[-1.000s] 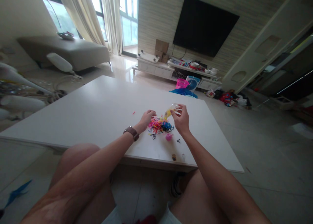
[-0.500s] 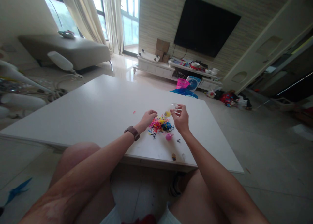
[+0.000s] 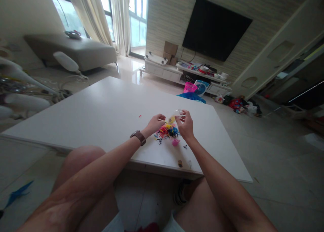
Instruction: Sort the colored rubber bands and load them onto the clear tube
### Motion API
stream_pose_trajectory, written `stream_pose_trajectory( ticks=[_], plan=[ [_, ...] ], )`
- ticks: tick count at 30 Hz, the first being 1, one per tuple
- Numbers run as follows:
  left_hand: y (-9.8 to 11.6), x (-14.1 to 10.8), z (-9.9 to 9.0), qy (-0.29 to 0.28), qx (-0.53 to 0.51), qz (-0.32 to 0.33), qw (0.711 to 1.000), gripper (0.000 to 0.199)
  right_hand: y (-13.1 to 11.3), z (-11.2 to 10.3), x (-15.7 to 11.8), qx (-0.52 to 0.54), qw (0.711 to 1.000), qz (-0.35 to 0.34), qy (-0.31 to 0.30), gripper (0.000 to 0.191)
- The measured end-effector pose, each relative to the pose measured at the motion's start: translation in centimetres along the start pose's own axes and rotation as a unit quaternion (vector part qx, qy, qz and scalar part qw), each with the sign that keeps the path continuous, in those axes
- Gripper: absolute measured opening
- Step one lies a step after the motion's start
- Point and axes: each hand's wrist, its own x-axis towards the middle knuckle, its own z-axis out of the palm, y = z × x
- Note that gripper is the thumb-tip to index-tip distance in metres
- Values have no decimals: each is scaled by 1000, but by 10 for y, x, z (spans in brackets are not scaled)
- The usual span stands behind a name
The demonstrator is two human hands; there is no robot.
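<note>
My right hand (image 3: 186, 126) grips a small clear container (image 3: 178, 112), tilted with its lower end to the left; yellow bits show inside. Close to that end, my left hand (image 3: 156, 124), with a watch on its wrist, has its fingertips pinched together. Something small and yellowish seems to be at them, too small to name. Under both hands lies a heap of small colourful strips (image 3: 167, 131) in red, yellow, blue and black. A round pink piece (image 3: 175, 142) sits at the heap's near side.
The white table (image 3: 113, 110) bears a stray red strip (image 3: 140, 116), a dark loop (image 3: 185, 147), a small brown-yellow piece (image 3: 180, 163) and a clear piece (image 3: 190, 164) near its front edge. Beyond it stand a pink basket (image 3: 190, 87) and a low cabinet (image 3: 162, 71).
My left hand has shifted slightly right, toward the container. The container has come a little lower and left in my right hand, so the two hands are closer together.
</note>
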Motion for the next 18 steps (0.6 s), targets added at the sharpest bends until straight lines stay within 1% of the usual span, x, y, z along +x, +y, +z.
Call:
stream_pose_trajectory(
  ticks=[4,8,12,18],
  plan=[
    [2,-4,-1,-12,30,26,999,36,0,-3,2,-16,1000,-8,0,36],
    [3,-5,-2,-15,47,40,998,36,0,-8,6,-28,1000,-9,6,36],
    [2,-4,-2,-10,48,40,998,34,0,-9,7,-27,999,-22,7,37],
    [-6,0,-2,-9,54,35,998,33,1,-10,7,-28,1000,-12,-5,39]
  ],
)
